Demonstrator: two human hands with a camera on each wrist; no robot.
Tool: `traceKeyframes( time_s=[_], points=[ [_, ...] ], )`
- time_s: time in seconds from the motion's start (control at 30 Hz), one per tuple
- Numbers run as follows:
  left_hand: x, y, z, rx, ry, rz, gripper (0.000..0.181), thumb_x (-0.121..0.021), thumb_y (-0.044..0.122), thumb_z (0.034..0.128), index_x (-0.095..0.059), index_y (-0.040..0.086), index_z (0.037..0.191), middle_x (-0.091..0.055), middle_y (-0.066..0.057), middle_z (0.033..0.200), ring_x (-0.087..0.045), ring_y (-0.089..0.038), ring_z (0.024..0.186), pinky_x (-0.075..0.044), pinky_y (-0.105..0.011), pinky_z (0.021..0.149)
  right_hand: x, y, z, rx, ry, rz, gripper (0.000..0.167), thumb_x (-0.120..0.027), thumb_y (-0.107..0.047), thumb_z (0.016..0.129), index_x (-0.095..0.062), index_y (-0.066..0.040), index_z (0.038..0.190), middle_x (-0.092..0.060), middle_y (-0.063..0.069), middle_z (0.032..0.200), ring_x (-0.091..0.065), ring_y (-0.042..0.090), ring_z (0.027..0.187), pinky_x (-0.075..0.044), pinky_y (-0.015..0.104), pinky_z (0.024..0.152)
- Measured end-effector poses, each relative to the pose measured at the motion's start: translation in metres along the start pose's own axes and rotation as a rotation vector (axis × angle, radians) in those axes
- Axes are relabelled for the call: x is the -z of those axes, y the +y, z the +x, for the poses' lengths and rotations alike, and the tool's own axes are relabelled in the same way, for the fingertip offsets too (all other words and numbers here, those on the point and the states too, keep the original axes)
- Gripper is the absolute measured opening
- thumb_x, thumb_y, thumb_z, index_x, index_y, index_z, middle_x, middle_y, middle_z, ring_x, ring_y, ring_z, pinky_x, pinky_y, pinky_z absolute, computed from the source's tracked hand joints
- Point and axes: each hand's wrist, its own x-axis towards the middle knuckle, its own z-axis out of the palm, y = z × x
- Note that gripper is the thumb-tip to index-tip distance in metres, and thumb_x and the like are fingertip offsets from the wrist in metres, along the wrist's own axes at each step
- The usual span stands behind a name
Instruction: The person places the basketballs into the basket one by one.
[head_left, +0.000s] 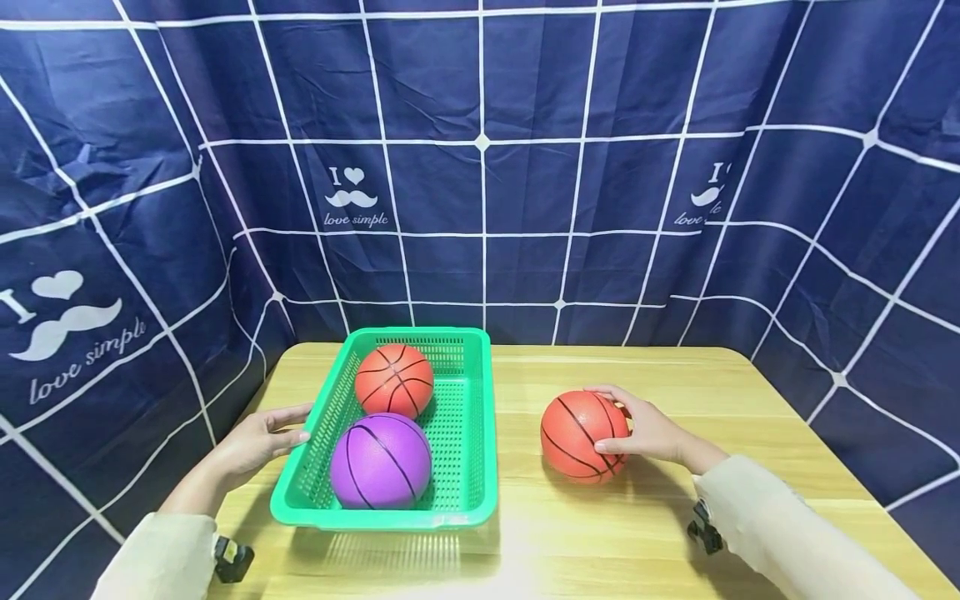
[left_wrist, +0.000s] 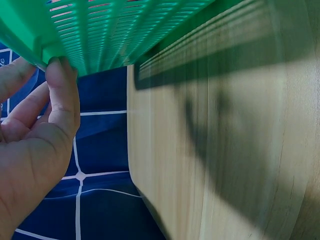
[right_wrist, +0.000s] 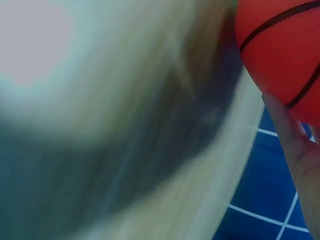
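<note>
A green plastic basket [head_left: 487,433] stands on the left of the wooden table. Inside it, an orange basketball [head_left: 393,379] lies at the back and a purple basketball [head_left: 381,462] at the front. My left hand [head_left: 251,446] holds the basket's left rim; the left wrist view shows the thumb [left_wrist: 62,95] against the basket wall. To the right of the basket, my right hand [head_left: 648,429] grips another orange basketball [head_left: 577,437] from its right side, thumb in front and fingers behind. Whether that ball touches the table I cannot tell.
The wooden table [head_left: 525,533] runs under everything, with rounded far corners. A dark blue curtain [head_left: 525,200] with white grid lines hangs behind it and along both sides. Each wrist bears a small black device.
</note>
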Motion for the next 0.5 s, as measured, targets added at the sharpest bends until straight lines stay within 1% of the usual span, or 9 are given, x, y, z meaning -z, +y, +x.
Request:
traceKeyframes(
  time_s=[0.1, 0.27, 0.5],
  points=[
    [0.000, 0.000, 0.000, 0.005, 0.003, 0.006, 0.062, -0.061, 0.011, 0.0937, -0.030, -0.015, 0.141, -0.034, -0.034, 0.141, -0.042, -0.037, 0.125, -0.039, -0.046, 0.102, 0.007, -0.005, 0.005, 0.006, 0.022, -0.006, 0.074, -0.082, -0.021, 0.073, -0.045, -0.013, 0.136, -0.055, 0.012, 0.123, -0.054, 0.032, 0.102, -0.054, 0.035, 0.071],
    [-0.001, 0.001, 0.000, 0.012, 0.006, 0.007, 0.061, -0.060, 0.011, 0.0940, -0.030, -0.014, 0.141, -0.033, -0.034, 0.142, -0.042, -0.037, 0.125, -0.038, -0.049, 0.102, 0.018, -0.019, 0.019, 0.024, 0.057, 0.016, 0.074, -0.082, -0.017, 0.073, -0.044, -0.011, 0.136, -0.054, 0.015, 0.123, -0.053, 0.034, 0.103, -0.054, 0.036, 0.072],
    [-0.001, 0.000, 0.000, 0.003, 0.005, 0.003, 0.062, -0.061, 0.010, 0.0934, -0.030, -0.015, 0.140, -0.034, -0.035, 0.141, -0.039, -0.040, 0.126, -0.038, -0.048, 0.102, 0.024, -0.042, 0.046, 0.077, 0.097, 0.094, 0.074, -0.081, -0.008, 0.073, -0.043, -0.010, 0.137, -0.052, 0.017, 0.125, -0.055, 0.032, 0.100, -0.055, 0.036, 0.074]
  ],
)
